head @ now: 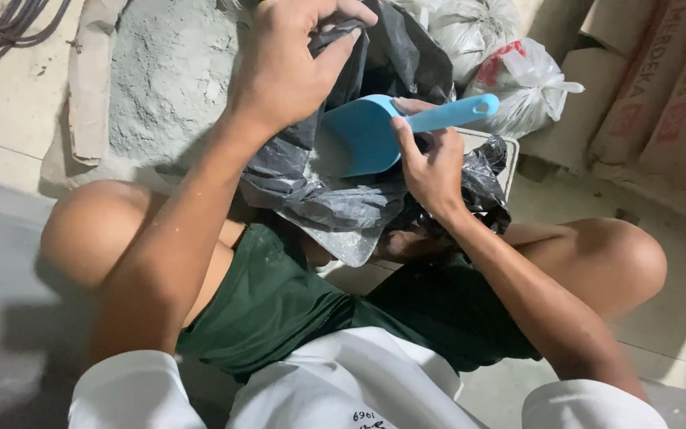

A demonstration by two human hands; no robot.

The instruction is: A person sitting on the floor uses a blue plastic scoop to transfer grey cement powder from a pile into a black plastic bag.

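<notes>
Holding bag (335, 199) rim open, left hand (287, 67); scoop (367, 135) inside.

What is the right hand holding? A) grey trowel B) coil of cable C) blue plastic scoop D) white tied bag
C: the right hand grips the handle of the blue plastic scoop, whose bowl sits in the mouth of the black plastic bag that the left hand holds by its top edge.
</notes>
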